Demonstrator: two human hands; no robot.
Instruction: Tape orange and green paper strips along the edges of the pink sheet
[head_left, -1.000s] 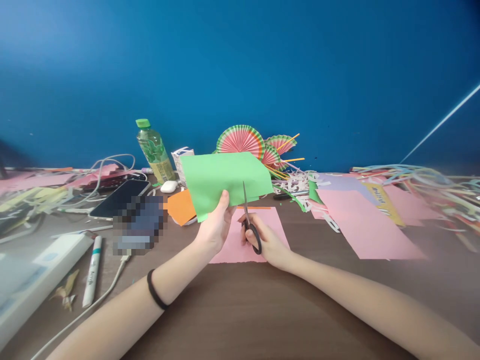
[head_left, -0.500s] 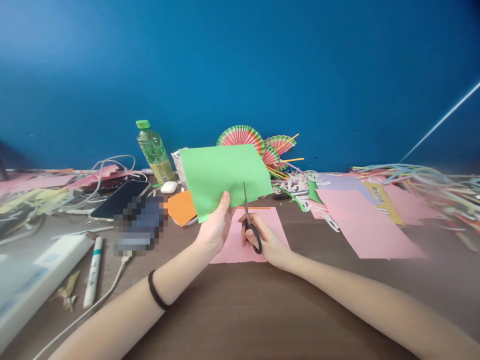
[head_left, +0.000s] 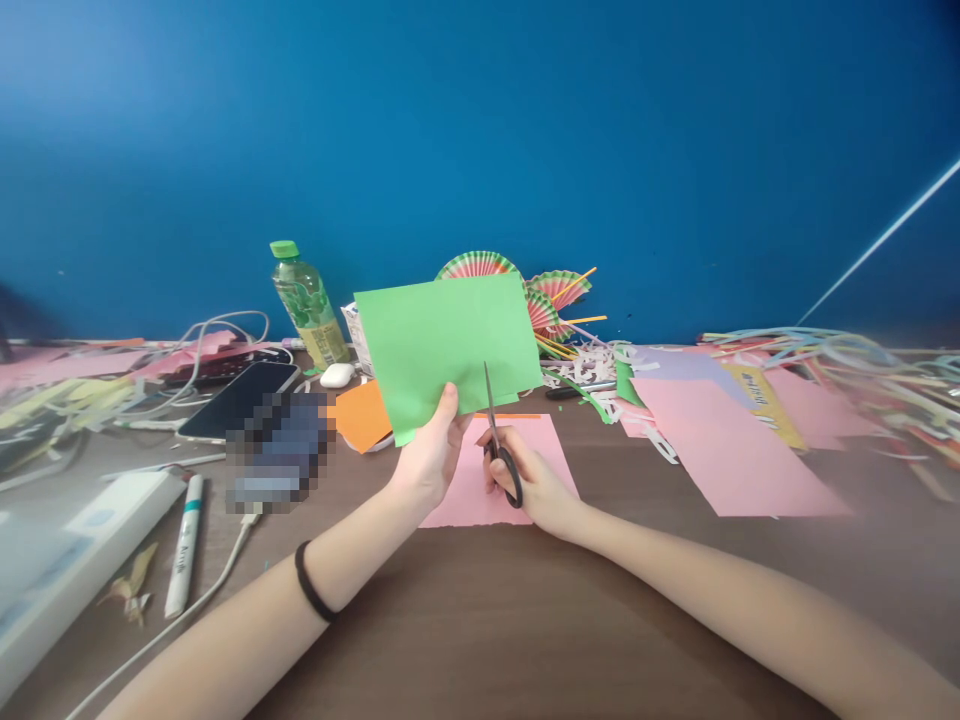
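Note:
My left hand (head_left: 436,450) grips a green sheet of paper (head_left: 450,345) by its lower edge, with the thumb on the near face and the other fingers hidden behind. Black-handled scissors (head_left: 512,478) are in my right hand (head_left: 536,485), fingers curled round the handles. The narrow blade points up and overlaps the sheet's lower right part. Whether the blades are parted cannot be made out. Beneath both hands a pink sheet (head_left: 551,450) lies on the brown table (head_left: 480,610), with an orange strip along its far edge.
Behind the green sheet stand folded paper fans (head_left: 559,290). A green-capped bottle (head_left: 309,310), phone (head_left: 240,400), marker (head_left: 184,545) and white power strip (head_left: 82,570) are at left. More pink paper (head_left: 735,440) and paper strips (head_left: 877,370) lie at right.
The green sheet has straightened, its upper right corner rising and its right side shifting slightly left. Both hands have stayed nearly in place with the same holds.

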